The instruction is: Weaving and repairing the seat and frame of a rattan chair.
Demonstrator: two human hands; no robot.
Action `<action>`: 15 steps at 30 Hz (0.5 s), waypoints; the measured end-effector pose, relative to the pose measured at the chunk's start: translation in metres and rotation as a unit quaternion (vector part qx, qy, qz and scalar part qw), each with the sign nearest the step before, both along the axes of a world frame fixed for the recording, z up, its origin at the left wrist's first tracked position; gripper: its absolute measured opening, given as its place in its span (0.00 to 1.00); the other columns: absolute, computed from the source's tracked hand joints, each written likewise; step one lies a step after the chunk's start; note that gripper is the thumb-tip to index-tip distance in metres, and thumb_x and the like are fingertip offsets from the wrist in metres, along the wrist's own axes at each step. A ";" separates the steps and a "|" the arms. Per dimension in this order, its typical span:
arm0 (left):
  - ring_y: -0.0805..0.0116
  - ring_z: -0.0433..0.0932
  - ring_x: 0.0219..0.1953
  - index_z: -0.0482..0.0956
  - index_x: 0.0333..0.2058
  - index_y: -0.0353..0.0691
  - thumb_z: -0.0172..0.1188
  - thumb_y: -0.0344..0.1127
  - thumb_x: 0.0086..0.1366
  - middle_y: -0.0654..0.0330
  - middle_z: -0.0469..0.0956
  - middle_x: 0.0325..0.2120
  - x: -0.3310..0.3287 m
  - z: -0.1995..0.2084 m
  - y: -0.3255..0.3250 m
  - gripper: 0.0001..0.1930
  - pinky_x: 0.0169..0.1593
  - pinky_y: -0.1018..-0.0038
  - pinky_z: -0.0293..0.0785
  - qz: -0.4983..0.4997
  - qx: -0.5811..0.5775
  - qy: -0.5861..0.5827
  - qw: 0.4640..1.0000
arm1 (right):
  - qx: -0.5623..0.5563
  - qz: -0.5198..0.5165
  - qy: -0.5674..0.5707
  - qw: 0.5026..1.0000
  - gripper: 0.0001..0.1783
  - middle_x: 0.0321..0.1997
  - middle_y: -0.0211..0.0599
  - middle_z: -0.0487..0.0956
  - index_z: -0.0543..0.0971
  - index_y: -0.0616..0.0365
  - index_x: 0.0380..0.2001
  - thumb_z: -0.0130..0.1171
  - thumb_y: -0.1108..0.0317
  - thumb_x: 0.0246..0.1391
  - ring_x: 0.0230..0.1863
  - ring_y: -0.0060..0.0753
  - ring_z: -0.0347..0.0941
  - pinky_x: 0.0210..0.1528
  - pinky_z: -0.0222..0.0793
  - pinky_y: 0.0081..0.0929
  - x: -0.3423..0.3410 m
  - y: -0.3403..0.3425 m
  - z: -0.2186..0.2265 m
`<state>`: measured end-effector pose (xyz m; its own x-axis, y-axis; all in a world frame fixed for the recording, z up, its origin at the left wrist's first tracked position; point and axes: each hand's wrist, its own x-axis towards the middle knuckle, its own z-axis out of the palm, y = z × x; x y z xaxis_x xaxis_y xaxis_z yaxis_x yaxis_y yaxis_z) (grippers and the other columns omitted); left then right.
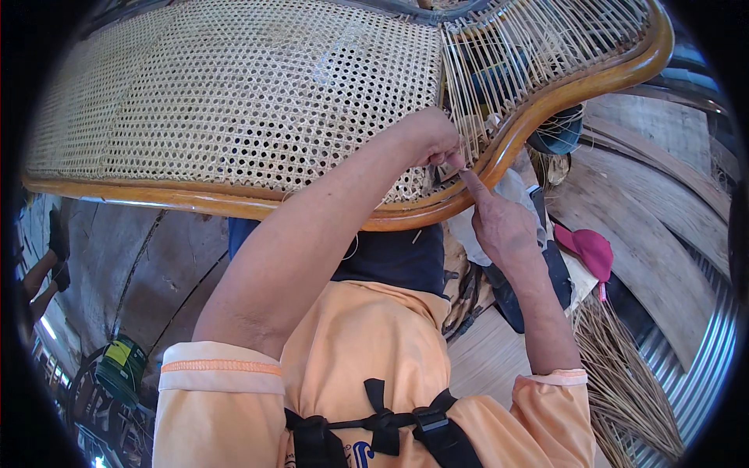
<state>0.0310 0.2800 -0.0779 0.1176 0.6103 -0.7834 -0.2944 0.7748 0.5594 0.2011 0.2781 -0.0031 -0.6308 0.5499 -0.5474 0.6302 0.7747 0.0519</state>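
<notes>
A woven cane panel [257,93] spans a curved, varnished wooden frame [437,212]. To its right, loose parallel cane strands [499,70] cross the narrower, curving part of the frame. My left hand [431,136] reaches across to the junction of the two, its fingers closed at the strands beside the inner rim. What it pinches is too small to make out. My right hand [503,222] is just outside the frame. Its index finger stretches over the rim to a spot beside my left fingertips, while its other fingers curl in, partly hidden.
Right of me are a pink cap [591,251], a bundle of long cane strips [624,374], wooden boards [624,210] and corrugated metal sheet [714,351]. A dark bucket [560,132] stands beneath the frame. At left are a green container [121,370] and another person's legs [47,269].
</notes>
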 end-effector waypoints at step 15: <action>0.85 0.56 0.09 0.77 0.26 0.42 0.57 0.35 0.59 0.69 0.73 0.14 -0.002 -0.011 0.009 0.05 0.13 0.82 0.50 -0.062 -0.027 -0.016 0.998 | -0.011 -0.063 0.259 0.964 0.30 0.34 0.42 0.77 0.63 0.46 0.57 0.51 0.74 0.49 0.34 0.40 0.75 0.37 0.70 0.32 0.028 0.001 -0.020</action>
<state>0.0286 0.2885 -0.0893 0.2153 0.5468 -0.8091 -0.2113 0.8350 0.5081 0.2289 0.2789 -0.0233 -0.7521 0.6311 -0.1900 0.6558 0.6880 -0.3106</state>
